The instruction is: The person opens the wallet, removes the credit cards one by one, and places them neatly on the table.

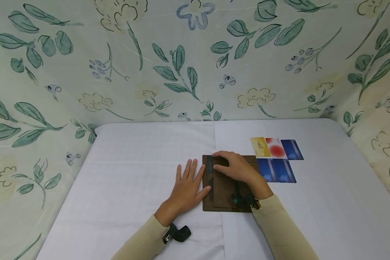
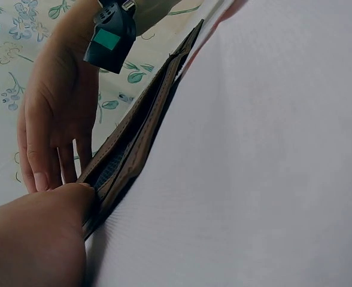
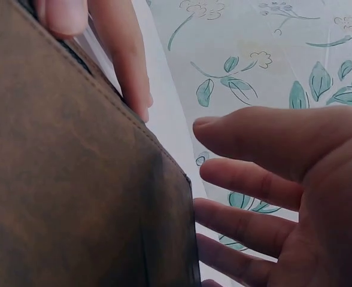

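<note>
Over the part-hidden brown wallet [image 1: 223, 191], right fingers [image 1: 222, 154] apart; at its edge, left fingers [image 1: 193, 169] wide.

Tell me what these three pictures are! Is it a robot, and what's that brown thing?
No robot here! These are a person's left hand and right hand. The wide picture comes from a camera on the person's head, looking forward and down. The other two come from wrist cameras, one on each arm.

The brown thing looks like a wallet on a white cloth. To its right lie a yellow card, a white card with a red circle and some blue cards.

The left hand touches the wallet's left edge; the right bends over it. Neither plainly grips it.
</note>
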`<state>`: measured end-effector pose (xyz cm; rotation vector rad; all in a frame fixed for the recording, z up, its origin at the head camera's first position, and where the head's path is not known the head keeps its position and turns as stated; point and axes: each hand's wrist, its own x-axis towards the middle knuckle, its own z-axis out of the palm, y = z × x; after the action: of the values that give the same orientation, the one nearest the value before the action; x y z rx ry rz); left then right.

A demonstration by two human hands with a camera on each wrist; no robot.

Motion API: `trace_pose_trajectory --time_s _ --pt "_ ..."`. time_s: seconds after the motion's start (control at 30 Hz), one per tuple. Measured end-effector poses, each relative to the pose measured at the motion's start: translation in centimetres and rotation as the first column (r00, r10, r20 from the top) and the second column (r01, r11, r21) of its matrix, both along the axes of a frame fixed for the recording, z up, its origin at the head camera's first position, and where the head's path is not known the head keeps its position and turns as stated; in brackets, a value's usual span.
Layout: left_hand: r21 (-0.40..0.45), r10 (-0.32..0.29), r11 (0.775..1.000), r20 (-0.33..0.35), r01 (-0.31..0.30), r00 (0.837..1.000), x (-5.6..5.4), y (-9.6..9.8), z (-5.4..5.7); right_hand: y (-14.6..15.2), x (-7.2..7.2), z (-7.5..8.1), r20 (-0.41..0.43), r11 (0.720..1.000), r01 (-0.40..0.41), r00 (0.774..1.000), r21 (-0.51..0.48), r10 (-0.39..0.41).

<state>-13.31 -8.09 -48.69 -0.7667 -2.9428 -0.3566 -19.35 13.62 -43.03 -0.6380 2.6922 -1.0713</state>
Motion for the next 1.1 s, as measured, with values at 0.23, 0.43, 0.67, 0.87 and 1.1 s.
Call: trace_pose_trajectory --time_s 0.23,0.43,0.67,0.87,1.1 --pt "-0.008 0.000 1.000 -0.001 0.000 1.000 0.0 0.0 0.0 0.0 0.1 0.1 -0.030 1.000 -0.005 1.000 -0.003 0.005" --pt "-0.019 -0.002 1.000 -0.013 0.002 1.000 0.0 0.0 0.1 0.2 0.0 0.3 -0.055 1.000 0.005 0.998 -0.022 -0.006" --pt "-0.017 0.006 1.000 0.006 -0.006 1.000 0.1 0.1 0.3 0.9 -0.3 0.6 -0.084 0.998 0.018 0.996 -0.052 -0.023" --pt "-0.016 0.012 1.000 0.011 -0.012 1.000 0.1 0.1 0.4 1.6 -0.3 1.1 -0.075 0.997 0.032 0.996 -0.069 -0.037" --pt "-0.018 0.014 1.000 0.008 -0.014 1.000 0.1 0.1 0.4 2.6 -0.5 2.0 -0.035 0.995 0.067 0.997 -0.079 -0.069"
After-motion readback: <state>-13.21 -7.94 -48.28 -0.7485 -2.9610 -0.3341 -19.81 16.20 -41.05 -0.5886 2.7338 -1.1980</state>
